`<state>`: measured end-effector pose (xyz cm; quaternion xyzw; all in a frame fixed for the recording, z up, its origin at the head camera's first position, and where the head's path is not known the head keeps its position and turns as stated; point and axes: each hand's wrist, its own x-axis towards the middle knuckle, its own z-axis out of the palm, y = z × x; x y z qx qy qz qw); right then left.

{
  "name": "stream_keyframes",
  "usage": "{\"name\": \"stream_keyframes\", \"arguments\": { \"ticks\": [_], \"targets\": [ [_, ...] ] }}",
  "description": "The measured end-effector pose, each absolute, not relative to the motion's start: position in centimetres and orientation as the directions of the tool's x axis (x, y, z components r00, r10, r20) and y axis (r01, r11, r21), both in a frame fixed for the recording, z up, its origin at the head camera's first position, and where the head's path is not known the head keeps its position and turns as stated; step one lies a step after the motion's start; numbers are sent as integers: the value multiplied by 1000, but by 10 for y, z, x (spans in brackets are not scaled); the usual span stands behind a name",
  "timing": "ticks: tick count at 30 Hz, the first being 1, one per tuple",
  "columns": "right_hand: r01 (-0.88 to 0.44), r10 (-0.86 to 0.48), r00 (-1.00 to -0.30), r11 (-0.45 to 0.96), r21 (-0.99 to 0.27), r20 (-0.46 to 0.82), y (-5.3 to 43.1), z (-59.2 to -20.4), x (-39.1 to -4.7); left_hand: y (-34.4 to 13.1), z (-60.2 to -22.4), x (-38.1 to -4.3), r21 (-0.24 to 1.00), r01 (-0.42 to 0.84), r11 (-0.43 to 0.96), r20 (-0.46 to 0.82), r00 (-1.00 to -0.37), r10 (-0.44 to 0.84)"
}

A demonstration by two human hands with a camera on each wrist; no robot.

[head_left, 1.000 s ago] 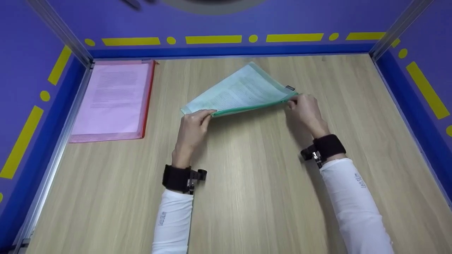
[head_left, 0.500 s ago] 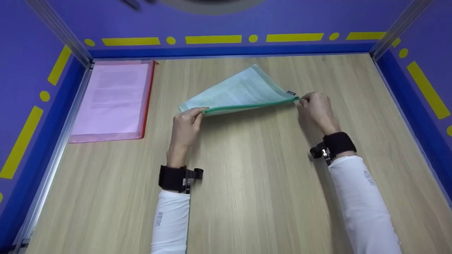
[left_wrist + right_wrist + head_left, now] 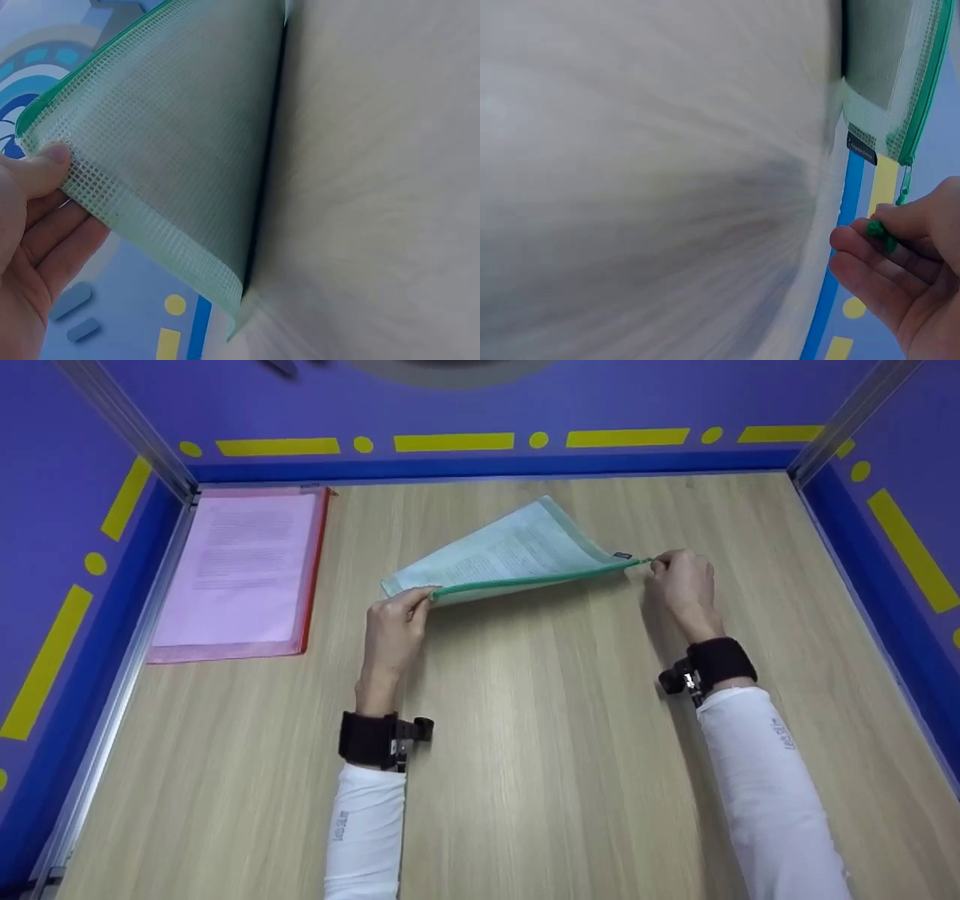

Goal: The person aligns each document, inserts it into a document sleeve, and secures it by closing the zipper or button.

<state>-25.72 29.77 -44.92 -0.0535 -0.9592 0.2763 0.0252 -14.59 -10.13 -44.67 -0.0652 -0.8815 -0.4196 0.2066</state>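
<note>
A pale green mesh zipper pouch (image 3: 510,551) with a printed sheet inside lies tilted on the table, its green zipper edge (image 3: 525,581) raised toward me. My left hand (image 3: 395,634) pinches the pouch's near left corner between thumb and fingers; the mesh (image 3: 150,135) hangs from that grip in the left wrist view. At the other end, my right hand (image 3: 686,589) pinches the green zipper pull cord (image 3: 881,234), just beyond the pouch's right corner. The zipper looks drawn along to that end. A small dark label (image 3: 862,148) sits beside it.
A pink zipper pouch (image 3: 240,570) with a red edge and printed paper lies flat at the table's far left. Blue-purple panels (image 3: 480,412) with yellow marks wall in the wooden table (image 3: 525,750) at the back and both sides.
My right hand has moved right and outward, now on the pull cord off the pouch's corner. The left hand and pouch edge shifted slightly left, then held; the zipper edge looks straighter.
</note>
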Motion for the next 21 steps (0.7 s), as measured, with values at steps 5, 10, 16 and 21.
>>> {"name": "stream_keyframes", "arguments": {
  "ticks": [5,10,16,21],
  "targets": [
    [135,162,-987,769,-625,-13,285,-453,-252,-94,-444,-144,688,291,665,438,-897,-60],
    [196,171,-979,643,-740,-111,269,-454,-238,-93,-444,-144,693,277,666,446,-890,-94],
    [308,195,-949,392,-867,-249,244,-455,-220,-89,-445,-144,697,285,657,445,-891,-86],
    [408,95,-913,143,-902,-398,219,-454,-208,-82,-445,-143,672,338,659,454,-891,-6]
  ]
}}
